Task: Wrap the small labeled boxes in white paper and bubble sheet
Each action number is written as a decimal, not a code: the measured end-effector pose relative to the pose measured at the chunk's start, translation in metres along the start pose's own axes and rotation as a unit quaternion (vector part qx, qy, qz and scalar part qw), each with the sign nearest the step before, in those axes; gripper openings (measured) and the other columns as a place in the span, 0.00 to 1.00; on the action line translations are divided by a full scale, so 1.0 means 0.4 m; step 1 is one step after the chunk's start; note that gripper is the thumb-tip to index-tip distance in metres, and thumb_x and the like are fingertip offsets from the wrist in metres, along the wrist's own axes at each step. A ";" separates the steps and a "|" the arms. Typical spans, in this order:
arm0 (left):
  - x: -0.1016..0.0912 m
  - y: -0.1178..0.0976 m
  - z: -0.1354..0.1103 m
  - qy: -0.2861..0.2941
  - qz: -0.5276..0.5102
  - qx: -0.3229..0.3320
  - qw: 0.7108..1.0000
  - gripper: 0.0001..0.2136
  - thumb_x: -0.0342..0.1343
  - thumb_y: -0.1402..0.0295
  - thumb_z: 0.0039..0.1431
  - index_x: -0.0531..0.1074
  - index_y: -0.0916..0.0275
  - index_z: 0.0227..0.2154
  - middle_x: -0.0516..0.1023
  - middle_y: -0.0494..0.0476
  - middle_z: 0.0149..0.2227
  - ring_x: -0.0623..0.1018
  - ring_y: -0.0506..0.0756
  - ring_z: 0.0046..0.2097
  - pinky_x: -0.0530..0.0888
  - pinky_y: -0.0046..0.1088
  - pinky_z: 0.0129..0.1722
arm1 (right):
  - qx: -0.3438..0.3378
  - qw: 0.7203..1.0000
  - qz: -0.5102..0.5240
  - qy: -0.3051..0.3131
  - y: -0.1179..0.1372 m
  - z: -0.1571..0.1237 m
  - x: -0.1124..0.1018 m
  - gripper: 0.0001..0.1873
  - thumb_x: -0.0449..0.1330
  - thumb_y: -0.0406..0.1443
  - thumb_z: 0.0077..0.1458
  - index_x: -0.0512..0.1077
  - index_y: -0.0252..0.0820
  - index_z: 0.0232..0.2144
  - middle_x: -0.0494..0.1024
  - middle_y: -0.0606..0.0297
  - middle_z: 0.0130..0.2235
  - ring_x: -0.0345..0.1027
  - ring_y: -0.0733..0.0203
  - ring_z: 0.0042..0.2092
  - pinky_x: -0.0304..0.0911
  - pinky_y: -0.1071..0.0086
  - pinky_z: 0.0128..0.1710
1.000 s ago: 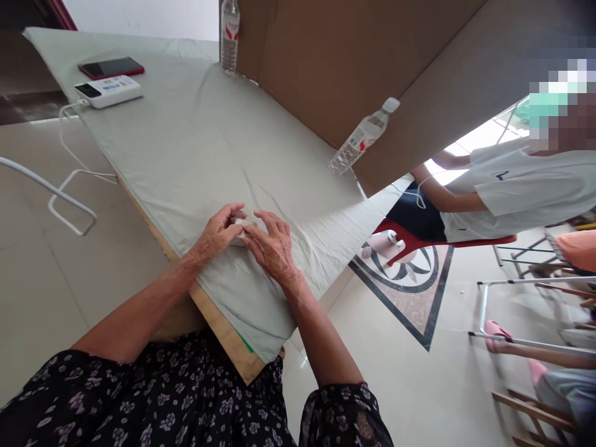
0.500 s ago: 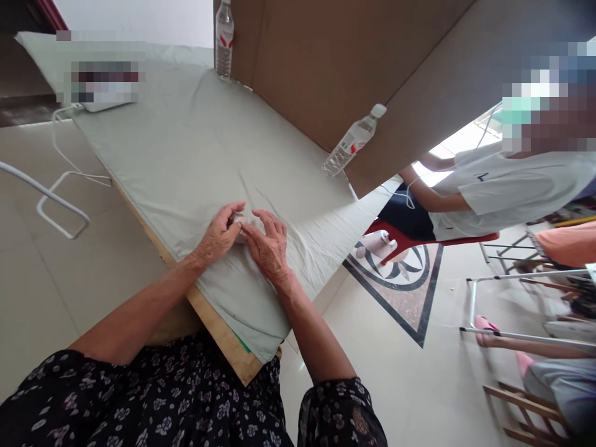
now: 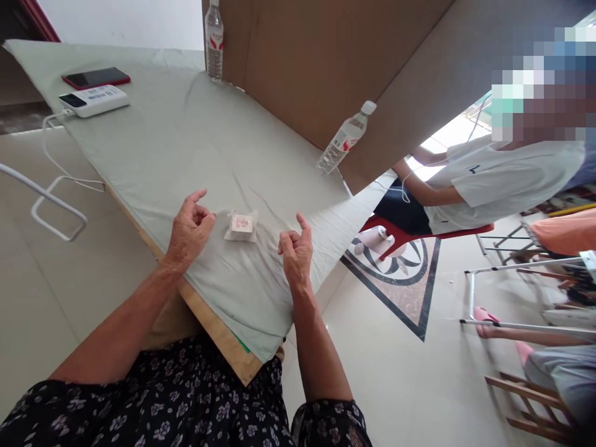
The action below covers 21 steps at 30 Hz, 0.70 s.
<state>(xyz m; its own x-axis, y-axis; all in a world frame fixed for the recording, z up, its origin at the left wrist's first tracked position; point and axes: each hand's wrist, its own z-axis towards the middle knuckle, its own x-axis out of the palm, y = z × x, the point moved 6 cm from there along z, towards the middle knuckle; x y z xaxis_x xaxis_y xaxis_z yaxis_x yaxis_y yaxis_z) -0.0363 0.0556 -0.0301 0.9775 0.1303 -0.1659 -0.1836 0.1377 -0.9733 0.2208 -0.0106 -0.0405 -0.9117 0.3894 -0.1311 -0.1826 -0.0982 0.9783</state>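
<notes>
A small pale block in a clear plastic wrapper (image 3: 241,227), with reddish marks on its top, lies on the cloth-covered table (image 3: 153,143) between my hands. To its left is my left hand (image 3: 189,231), raised off it, index finger stretched out and the other fingers bent. On the other side, my right hand (image 3: 297,253) is held with its index finger pointing up and the rest curled. Neither hand touches the block, and both are open with nothing in them.
A tilted water bottle (image 3: 342,138) leans by the brown cardboard panel (image 3: 321,68); another bottle (image 3: 214,43) stands upright farther back. A phone (image 3: 96,77) and a white power bank (image 3: 95,100) with a cable lie back left. Another person (image 3: 507,180) sits at right.
Both hands have let go of the wrapped block and moved apart, left hand to the left and right hand to the right. The block now lies uncovered on the cloth.
</notes>
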 end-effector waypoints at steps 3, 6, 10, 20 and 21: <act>-0.030 -0.019 0.002 -0.007 0.004 -0.002 1.000 0.30 0.61 0.66 0.54 0.68 0.62 0.61 0.70 0.45 0.28 0.67 0.49 0.27 0.68 0.26 0.28 | -0.005 1.000 0.000 -0.031 0.003 0.001 -0.055 0.37 0.59 0.43 0.58 0.58 0.41 0.67 0.66 0.80 0.24 0.59 0.68 0.24 0.60 0.71 0.26; -0.070 -0.026 0.004 -0.014 0.008 -0.012 1.000 0.33 0.62 0.69 0.53 0.65 0.64 0.64 0.71 0.44 0.26 0.68 0.49 0.27 0.69 0.26 0.28 | -0.014 0.997 -0.021 -0.079 0.004 0.011 -0.158 0.37 0.61 0.44 0.58 0.60 0.42 0.66 0.65 0.80 0.23 0.58 0.68 0.23 0.60 0.71 0.26; -0.142 -0.017 0.031 -0.070 0.018 -0.037 0.997 0.40 0.61 0.74 0.52 0.55 0.68 0.69 0.72 0.42 0.26 0.68 0.49 0.25 0.69 0.26 0.28 | -0.005 0.963 -0.041 -0.267 -0.004 0.003 -0.419 0.40 0.68 0.42 0.49 0.62 0.41 0.63 0.66 0.79 0.24 0.58 0.69 0.21 0.59 0.71 0.24; -0.272 -0.032 0.113 -0.181 0.176 -0.093 0.963 0.48 0.55 0.83 0.43 0.50 0.69 0.72 0.82 0.47 0.31 0.66 0.45 0.22 0.66 0.18 0.22 | 0.133 0.855 -0.120 -0.486 -0.029 -0.188 -0.897 0.35 0.73 0.42 0.36 0.70 0.61 0.50 0.70 0.65 0.27 0.57 0.69 0.19 0.51 0.65 0.14; -0.284 -0.036 0.115 -0.185 0.195 -0.101 0.958 0.49 0.55 0.83 0.43 0.50 0.68 0.73 0.83 0.48 0.32 0.66 0.45 0.22 0.66 0.17 0.21 | 0.124 0.855 -0.133 -0.485 -0.025 -0.198 -0.908 0.34 0.73 0.44 0.35 0.70 0.62 0.48 0.71 0.62 0.29 0.57 0.69 0.19 0.50 0.64 0.13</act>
<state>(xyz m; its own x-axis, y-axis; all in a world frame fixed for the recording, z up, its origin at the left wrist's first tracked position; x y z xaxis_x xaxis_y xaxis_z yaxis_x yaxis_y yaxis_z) -0.1496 0.0840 0.0101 0.7287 0.4773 -0.4911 -0.4662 -0.1797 -0.8663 0.5245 -0.2237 -0.0153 -0.0929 0.9562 -0.2776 -0.1436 0.2630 0.9540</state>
